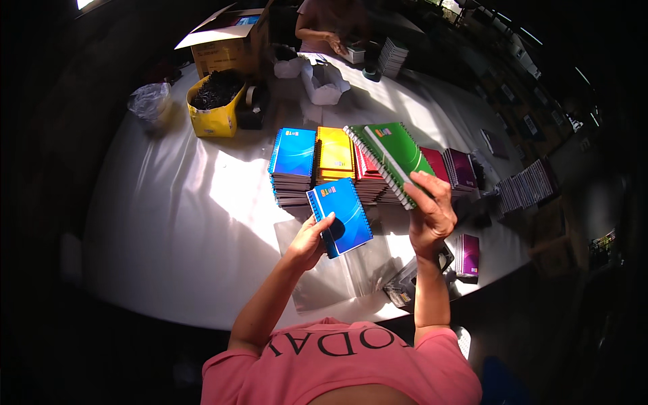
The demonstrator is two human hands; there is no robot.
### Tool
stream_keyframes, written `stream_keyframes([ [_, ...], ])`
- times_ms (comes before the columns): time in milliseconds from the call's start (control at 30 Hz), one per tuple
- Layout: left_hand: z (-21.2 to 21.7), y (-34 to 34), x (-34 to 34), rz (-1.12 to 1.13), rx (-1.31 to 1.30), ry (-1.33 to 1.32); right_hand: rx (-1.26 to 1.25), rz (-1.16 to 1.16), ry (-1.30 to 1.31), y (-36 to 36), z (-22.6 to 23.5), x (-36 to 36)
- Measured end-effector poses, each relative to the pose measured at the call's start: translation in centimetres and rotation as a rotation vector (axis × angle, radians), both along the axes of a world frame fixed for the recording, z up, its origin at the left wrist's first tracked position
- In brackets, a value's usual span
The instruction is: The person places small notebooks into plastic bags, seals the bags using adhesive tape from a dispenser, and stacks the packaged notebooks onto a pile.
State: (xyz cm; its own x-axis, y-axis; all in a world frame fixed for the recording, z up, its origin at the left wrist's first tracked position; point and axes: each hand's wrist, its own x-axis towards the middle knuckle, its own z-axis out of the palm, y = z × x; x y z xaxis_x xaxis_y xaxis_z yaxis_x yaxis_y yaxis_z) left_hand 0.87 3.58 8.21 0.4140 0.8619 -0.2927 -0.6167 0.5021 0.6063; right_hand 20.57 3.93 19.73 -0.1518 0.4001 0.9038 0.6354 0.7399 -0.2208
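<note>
My left hand (310, 239) is closed round the lower left edge of a blue spiral notebook (347, 223), thumb on its cover. My right hand (432, 212) grips the lower right corner of a green spiral notebook (403, 150), tilted and raised above the stacks. Beyond my hands stand stacks of spiral notebooks in a row: a blue stack (292, 152), a yellow stack (335, 150), a red stack (365, 165) partly behind the green notebook, another red stack (434, 162) and a purple stack (462, 167).
A yellow container (212, 121) of black material and an open cardboard box (226, 54) stand far left. Clear plastic sheeting (324, 283) and a small purple notebook pile (467, 256) lie nearer me. Across the table (155, 256) works another person (331, 27). A notebook row (523, 185) sits right.
</note>
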Motion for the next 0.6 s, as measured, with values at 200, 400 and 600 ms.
stream_keyframes([
  [200,-2.3,-1.4,0.7,-0.058,-0.052,-0.311,-0.293,-0.164,-0.401,-5.2,-7.9,-4.7],
  [400,-2.1,-1.2,1.6,-0.173,0.005,-0.616,-0.364,-0.311,-0.43,-6.6,-8.4,-3.7],
  [600,-2.5,-0.3,2.8,-0.123,-0.118,-0.109,-0.743,0.032,-0.427,-3.9,-4.6,4.0],
])
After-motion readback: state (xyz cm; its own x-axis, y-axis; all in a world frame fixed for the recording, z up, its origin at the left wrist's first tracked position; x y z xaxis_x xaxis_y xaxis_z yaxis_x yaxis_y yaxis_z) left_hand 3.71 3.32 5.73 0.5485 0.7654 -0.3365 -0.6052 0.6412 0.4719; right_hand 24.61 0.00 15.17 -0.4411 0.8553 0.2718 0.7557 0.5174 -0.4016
